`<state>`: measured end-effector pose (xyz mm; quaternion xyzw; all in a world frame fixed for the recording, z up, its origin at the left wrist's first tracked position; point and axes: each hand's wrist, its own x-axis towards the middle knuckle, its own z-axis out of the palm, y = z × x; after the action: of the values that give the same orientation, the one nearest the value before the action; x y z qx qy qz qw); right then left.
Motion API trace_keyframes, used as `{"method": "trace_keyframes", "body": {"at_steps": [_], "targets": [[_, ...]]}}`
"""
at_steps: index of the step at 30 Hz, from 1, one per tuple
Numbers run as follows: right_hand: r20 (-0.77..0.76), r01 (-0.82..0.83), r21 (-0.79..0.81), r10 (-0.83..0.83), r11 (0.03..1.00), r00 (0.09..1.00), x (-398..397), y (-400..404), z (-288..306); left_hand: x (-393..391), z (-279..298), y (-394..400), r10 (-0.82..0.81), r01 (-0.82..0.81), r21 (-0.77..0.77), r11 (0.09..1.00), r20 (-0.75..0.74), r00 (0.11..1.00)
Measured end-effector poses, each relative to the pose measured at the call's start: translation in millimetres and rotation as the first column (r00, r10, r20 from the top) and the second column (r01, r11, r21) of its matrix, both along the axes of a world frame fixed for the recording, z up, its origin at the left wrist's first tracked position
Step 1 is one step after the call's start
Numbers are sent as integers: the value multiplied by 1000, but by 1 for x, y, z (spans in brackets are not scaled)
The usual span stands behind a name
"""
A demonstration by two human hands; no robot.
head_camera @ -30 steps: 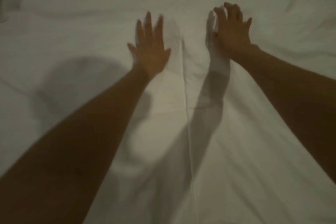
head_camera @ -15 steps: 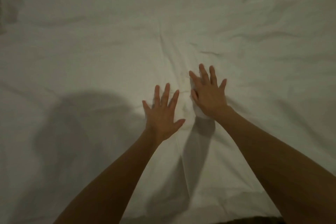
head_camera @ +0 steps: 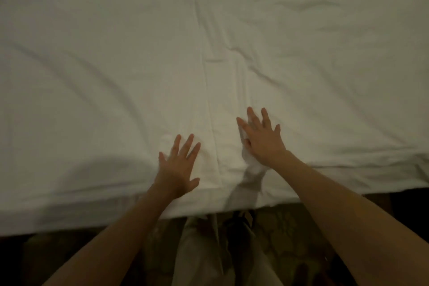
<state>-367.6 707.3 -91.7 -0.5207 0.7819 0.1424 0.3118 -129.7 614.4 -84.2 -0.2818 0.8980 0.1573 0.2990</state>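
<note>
- On the left, the white sheet covers the bed right up to its near edge. Long, soft creases slant across this part, so it looks roughly flat but not finished.
- The left hand lies palm down on the sheet just inside the near edge. Its fingers are straight and fanned, and it pinches nothing.
- Between the hands a straight fold line runs away from the person. The cloth beside it looks the smoothest, so I judge the middle strip largely done.
- The right hand also presses flat with its fingers spread, a little farther in than the left. A raised ridge of cloth sits at its thumb side; I cannot tell whether the thumb hooks it or only pushes it.
- To the right and farther up, sharper wrinkles cross the sheet. This part seems to have the most smoothing left, probably with strokes out toward the side.
- Below the edge, the person's light trousers and a patterned floor show — the sheet's overhang is not tucked, as far as can be seen.
</note>
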Motion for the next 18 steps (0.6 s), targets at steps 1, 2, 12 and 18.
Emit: {"method": "trace_keyframes", "body": {"at_steps": [1, 2, 12, 18], "targets": [[2, -32, 20, 32, 999, 999, 1, 13, 3, 6, 3, 12, 17, -19, 32, 999, 63, 998], [19, -55, 44, 54, 998, 998, 2, 26, 6, 11, 7, 23, 28, -34, 48, 998, 122, 992], [12, -66, -47, 67, 997, 998, 21, 117, 26, 18, 8, 45, 159, -148, -247, 958, 26, 987], [-203, -202, 84, 216, 976, 955, 17, 68, 28, 10, 7, 40, 42, -2, -257, 966, 148, 988]]}}
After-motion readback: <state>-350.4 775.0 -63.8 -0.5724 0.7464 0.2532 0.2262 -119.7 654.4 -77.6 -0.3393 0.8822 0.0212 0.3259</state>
